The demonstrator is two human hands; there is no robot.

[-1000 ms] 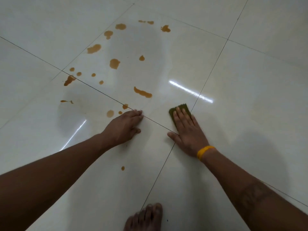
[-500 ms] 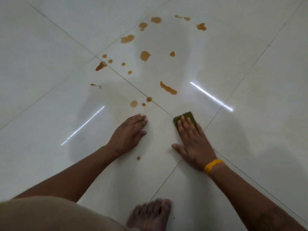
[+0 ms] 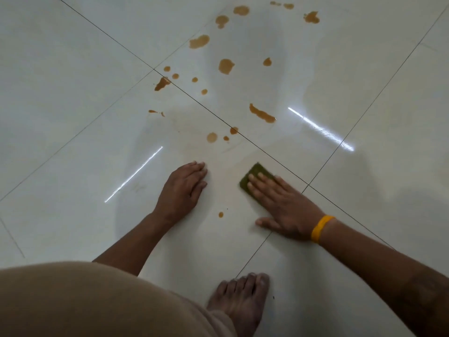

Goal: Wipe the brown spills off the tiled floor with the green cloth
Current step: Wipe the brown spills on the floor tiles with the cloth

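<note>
Change since earlier view: green cloth [image 3: 252, 178] and the right hand [image 3: 284, 205] on it now lie on the near-left side of the grout line they straddled half a second ago, closer to the left hand [image 3: 182, 190]; a tan-clad knee [image 3: 92, 300] fills more of the lower left.
Tiled floor [image 3: 73, 93]: glossy pale tiles with dark grout lines crossing near the middle of the view; two bright streaks of reflected light.
Knee: tan fabric, lower-left corner, covering the left forearm's near end.
Bare foot [image 3: 240, 300]: flat on the floor at bottom centre, toes pointing up the view.
Right hand: palm down, fingers [image 3: 263, 184] straight and together, pressing flat on the cloth; thumb spread out on the tile; nothing gripped.
Left hand: palm down on bare tile, fingers extended and close together, holding nothing, well apart from the cloth.
Brown spills [image 3: 226, 66]: scattered blots and drops across the far tiles, all beyond both hands; an elongated streak [image 3: 262, 113] lies past the cloth.
Green cloth: small dark-green pad, partly covered by the right fingers, its far corner showing, just beside the grout line.
Yellow wristband [image 3: 320, 228]: on the right wrist.
Lone brown drop [image 3: 220, 214]: on the tile between the two hands, nearer the viewer.
</note>
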